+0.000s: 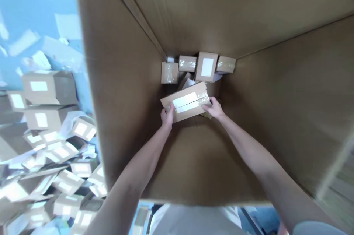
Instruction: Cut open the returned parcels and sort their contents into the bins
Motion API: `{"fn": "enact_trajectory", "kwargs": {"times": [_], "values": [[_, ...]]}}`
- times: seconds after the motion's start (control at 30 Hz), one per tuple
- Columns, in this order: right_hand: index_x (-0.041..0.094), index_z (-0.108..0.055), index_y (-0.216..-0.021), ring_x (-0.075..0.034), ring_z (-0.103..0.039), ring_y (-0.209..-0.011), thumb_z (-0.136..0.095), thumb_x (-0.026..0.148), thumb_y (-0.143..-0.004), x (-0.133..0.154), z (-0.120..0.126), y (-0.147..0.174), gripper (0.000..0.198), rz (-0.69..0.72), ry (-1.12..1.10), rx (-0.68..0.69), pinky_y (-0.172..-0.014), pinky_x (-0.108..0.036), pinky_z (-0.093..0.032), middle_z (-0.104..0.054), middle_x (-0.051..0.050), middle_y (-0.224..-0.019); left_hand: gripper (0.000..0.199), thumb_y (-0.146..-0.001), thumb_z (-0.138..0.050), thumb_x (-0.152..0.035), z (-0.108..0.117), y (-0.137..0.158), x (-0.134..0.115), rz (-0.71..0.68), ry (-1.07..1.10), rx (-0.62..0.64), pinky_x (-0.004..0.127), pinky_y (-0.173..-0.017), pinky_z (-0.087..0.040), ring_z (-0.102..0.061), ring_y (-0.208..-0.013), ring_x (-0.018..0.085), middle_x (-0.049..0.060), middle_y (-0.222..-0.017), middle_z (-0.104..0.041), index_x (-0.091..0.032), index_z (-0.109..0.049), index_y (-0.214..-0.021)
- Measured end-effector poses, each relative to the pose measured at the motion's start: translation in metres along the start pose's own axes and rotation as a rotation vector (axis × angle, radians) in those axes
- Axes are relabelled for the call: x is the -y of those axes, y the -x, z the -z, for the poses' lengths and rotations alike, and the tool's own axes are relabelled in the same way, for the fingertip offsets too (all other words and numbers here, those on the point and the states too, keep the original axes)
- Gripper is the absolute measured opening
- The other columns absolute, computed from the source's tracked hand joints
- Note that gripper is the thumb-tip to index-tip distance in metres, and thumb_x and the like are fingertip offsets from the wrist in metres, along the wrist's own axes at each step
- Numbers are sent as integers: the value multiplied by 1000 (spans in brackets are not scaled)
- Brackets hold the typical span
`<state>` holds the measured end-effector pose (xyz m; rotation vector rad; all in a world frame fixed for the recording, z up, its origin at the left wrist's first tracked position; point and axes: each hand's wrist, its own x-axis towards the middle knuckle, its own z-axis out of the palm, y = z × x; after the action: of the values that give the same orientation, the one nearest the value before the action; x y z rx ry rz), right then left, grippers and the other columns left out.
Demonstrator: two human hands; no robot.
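I look down into a tall cardboard bin (121, 91). Both my arms reach deep inside it. A flat brown parcel (186, 103) with a white label and clear tape lies tilted near the bottom. My left hand (167, 115) grips its left end. My right hand (214, 108) grips its right end. Beyond the parcel, small brown boxes (206, 66) rest against the far wall of the bin, one showing a white label.
Outside the bin on the left, a heap of several labelled brown boxes (48, 143) lies on a blue floor (38, 14). The bin's near wall (204, 168) stands between me and the parcels.
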<state>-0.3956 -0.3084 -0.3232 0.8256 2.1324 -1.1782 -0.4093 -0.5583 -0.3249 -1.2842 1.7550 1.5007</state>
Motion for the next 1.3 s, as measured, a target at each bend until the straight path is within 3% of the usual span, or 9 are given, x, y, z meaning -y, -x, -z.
{"fn": "enact_trajectory", "kwargs": {"times": [0.13,0.27,0.4,0.5,0.7,0.9,1.0,1.13,1.3], "values": [[18,-52,-118,-25,-62,-103,-73,41,-68,27,73,126,59,122,-203,-222,-92,-45,-50,-63,-11,-119,42,-75,-70,-44,28,101,-79,-414,-181,203,35,-96,-47,-60,-105,22,9,-113,-62,-20,-66,-109],[18,-48,-127,-26,-60,-110,-66,47,-76,51,117,248,62,295,-371,-433,-95,-46,-49,-60,-13,-126,44,-77,-66,-46,61,205,-129,-752,-295,418,33,-84,-51,-60,-89,18,5,-97,-58,-21,-66,-113],[18,-49,-132,-27,-56,-116,-58,51,-82,55,151,354,60,379,-344,-655,-100,-45,-45,-58,-13,-129,48,-76,-65,-47,83,299,-149,-1053,-341,509,28,-70,-52,-58,-78,15,2,-89,-55,-22,-65,-116],[19,-52,-130,-27,-57,-112,-55,51,-85,36,175,430,56,407,-323,-782,-97,-43,-46,-61,-12,-123,39,-76,-66,-43,90,368,-143,-1244,-325,537,26,-62,-51,-56,-75,14,2,-85,-56,-22,-68,-109],[22,-54,-130,-26,-58,-103,-50,42,-89,-76,195,578,45,379,-335,-1042,-89,-40,-48,-62,-10,-114,28,-76,-68,-35,71,497,-64,-1407,-473,686,24,-49,-45,-53,-65,13,1,-78,-56,-25,-70,-101],[23,-53,-131,-27,-58,-103,-48,39,-89,-224,151,688,45,69,-421,-1383,-88,-44,-48,-60,-11,-111,30,-78,-64,-34,-9,591,53,-1538,-758,973,26,-54,-46,-54,-66,14,2,-80,-57,-24,-69,-106],[22,-52,-132,-28,-57,-105,-47,41,-89,-281,121,707,47,-118,-514,-1499,-90,-47,-47,-59,-12,-112,34,-81,-60,-36,-53,623,105,-1531,-928,1136,28,-62,-49,-55,-72,15,2,-81,-56,-23,-67,-111],[19,-51,-133,-30,-58,-105,-44,45,-89,-334,89,699,52,-311,-636,-1564,-90,-48,-47,-60,-13,-111,38,-84,-55,-36,-109,637,166,-1430,-1114,1330,30,-76,-49,-56,-85,18,4,-89,-56,-23,-64,-119],[17,-50,-134,-30,-55,-113,-41,48,-90,-367,79,667,55,-452,-740,-1556,-97,-50,-43,-59,-15,-116,41,-84,-51,-30,-177,629,219,-1390,-1217,1340,34,-84,-47,-55,-91,21,6,-95,-54,-21,-62,-122]]}}
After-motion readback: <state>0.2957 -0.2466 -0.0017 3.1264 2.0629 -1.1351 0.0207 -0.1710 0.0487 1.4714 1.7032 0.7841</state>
